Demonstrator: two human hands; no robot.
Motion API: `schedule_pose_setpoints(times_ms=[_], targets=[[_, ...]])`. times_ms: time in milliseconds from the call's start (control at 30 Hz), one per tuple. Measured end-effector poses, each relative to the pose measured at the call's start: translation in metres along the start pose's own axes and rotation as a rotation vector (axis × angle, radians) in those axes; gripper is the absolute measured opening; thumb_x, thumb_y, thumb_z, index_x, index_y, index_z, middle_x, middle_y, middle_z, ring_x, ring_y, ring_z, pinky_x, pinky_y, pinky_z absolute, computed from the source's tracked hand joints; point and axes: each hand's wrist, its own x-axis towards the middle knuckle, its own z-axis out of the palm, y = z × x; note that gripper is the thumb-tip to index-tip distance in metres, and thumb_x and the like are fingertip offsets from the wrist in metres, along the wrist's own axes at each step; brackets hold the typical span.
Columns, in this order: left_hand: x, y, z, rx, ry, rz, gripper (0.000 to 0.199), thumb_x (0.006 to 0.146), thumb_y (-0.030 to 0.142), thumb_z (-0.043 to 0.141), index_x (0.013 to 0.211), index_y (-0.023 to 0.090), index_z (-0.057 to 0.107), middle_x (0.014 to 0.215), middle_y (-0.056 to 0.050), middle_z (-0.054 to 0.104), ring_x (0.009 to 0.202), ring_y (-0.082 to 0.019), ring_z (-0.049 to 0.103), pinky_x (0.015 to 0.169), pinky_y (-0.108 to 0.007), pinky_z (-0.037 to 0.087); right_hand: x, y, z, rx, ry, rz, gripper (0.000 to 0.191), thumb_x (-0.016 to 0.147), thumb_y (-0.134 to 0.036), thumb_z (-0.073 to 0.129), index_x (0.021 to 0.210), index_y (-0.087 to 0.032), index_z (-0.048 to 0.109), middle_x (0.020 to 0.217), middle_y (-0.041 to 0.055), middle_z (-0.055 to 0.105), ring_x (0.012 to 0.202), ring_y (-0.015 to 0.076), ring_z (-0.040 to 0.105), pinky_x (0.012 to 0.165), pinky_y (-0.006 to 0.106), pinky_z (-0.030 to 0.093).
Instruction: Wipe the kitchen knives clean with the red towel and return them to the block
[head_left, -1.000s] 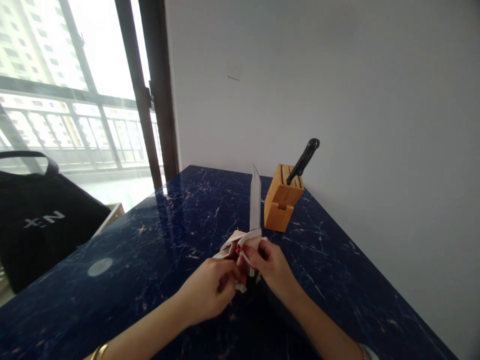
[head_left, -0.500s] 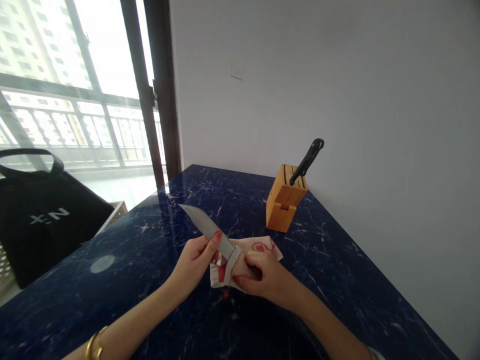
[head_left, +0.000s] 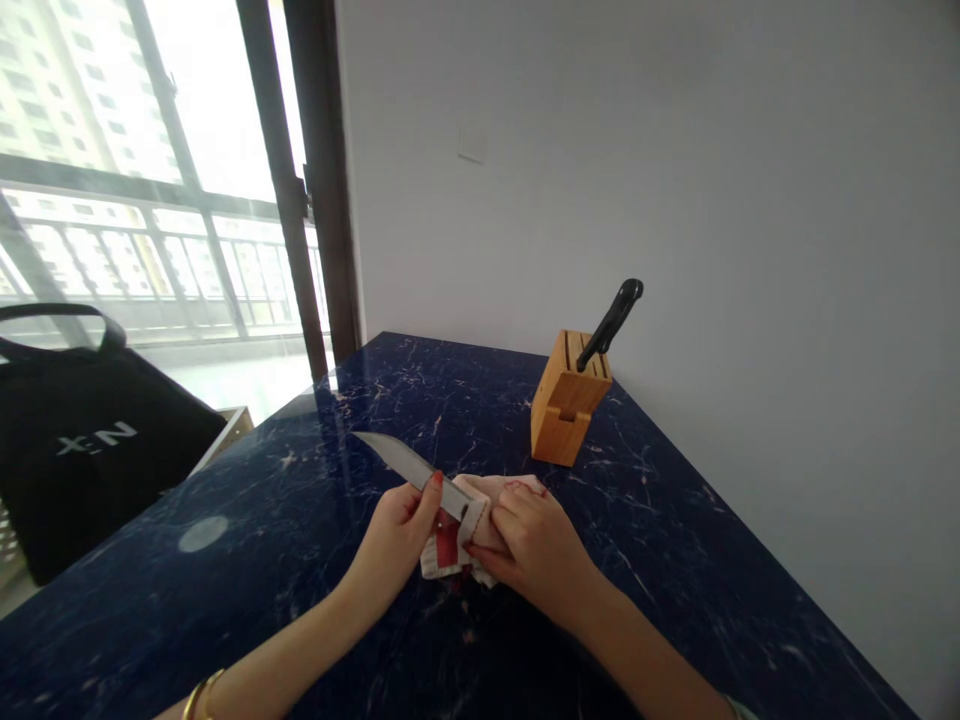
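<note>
My left hand [head_left: 405,520] pinches the blade of a knife [head_left: 401,460], thumb on its upper face, the tip pointing to the far left. A white cloth [head_left: 487,488] with red markings is wrapped about the knife's near end, so its handle is hidden. Around that cloth my right hand [head_left: 536,530] is closed, with the fingers pressing on it. Part of the cloth hangs below the blade and shows a red patch. Both hands are above the dark blue marbled table.
Beyond my right hand stands a wooden knife block [head_left: 566,400] with one black-handled knife [head_left: 611,325] in a slot. A wall runs along the table's [head_left: 337,400] right side. At the left is a black bag [head_left: 105,440] by a window.
The knife has turned a little, its tip now lower in view. My right hand has shifted slightly up and right on the cloth, which is more bunched around the near end.
</note>
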Motion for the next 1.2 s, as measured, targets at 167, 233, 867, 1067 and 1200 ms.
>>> schedule_pose_setpoints(times_ms=[167, 233, 867, 1067, 1200], targets=[[0.014, 0.001, -0.018, 0.057, 0.101, -0.052, 0.049, 0.077, 0.049, 0.043, 0.043, 0.014, 0.049, 0.036, 0.004, 0.036, 0.037, -0.007, 0.031, 0.04, -0.02, 0.023, 0.002, 0.002, -0.004, -0.081, -0.045, 0.022, 0.019, 0.077, -0.035, 0.054, 0.076, -0.016, 0.057, 0.079, 0.0067, 0.06, 0.084, 0.0207, 0.054, 0.081, 0.033, 0.038], [0.017, 0.0, -0.02, 0.041, 0.102, -0.084, 0.049, 0.076, 0.051, 0.043, 0.043, 0.015, 0.049, 0.036, 0.004, 0.036, 0.036, -0.007, 0.031, 0.04, -0.02, 0.023, 0.002, 0.004, -0.004, -0.092, -0.048, 0.021, 0.019, 0.077, -0.034, 0.053, 0.078, -0.016, 0.057, 0.081, 0.0074, 0.06, 0.084, 0.0208, 0.053, 0.081, 0.033, 0.038], [0.006, 0.005, -0.005, -0.709, -0.262, -0.089, 0.04, 0.074, 0.038, 0.06, 0.109, 0.018, 0.057, 0.104, -0.009, 0.06, 0.089, -0.018, 0.054, 0.069, -0.022, 0.04, -0.003, 0.015, -0.007, 1.23, -0.488, 0.292, 0.041, 0.081, -0.052, 0.041, 0.081, -0.013, 0.056, 0.063, 0.0017, 0.057, 0.044, 0.0076, 0.048, 0.04, 0.018, 0.035], [0.003, 0.006, -0.007, -0.667, -0.147, -0.107, 0.017, 0.074, 0.029, 0.062, 0.074, 0.013, 0.068, 0.069, -0.004, 0.067, 0.067, -0.012, 0.057, 0.068, -0.021, 0.041, -0.004, 0.016, -0.003, 1.171, -0.527, 0.242, 0.04, 0.081, -0.051, 0.041, 0.08, -0.014, 0.055, 0.066, 0.0025, 0.057, 0.047, 0.0082, 0.048, 0.042, 0.019, 0.034], [0.002, 0.004, -0.005, -0.611, -0.103, -0.116, 0.017, 0.071, 0.03, 0.064, 0.074, 0.014, 0.069, 0.07, -0.003, 0.069, 0.066, -0.014, 0.059, 0.066, -0.022, 0.042, 0.0, 0.007, -0.008, 0.695, -0.279, 0.162, 0.027, 0.076, -0.038, 0.053, 0.062, -0.015, 0.05, 0.058, -0.0016, 0.049, 0.056, 0.01, 0.045, 0.051, 0.022, 0.032]])
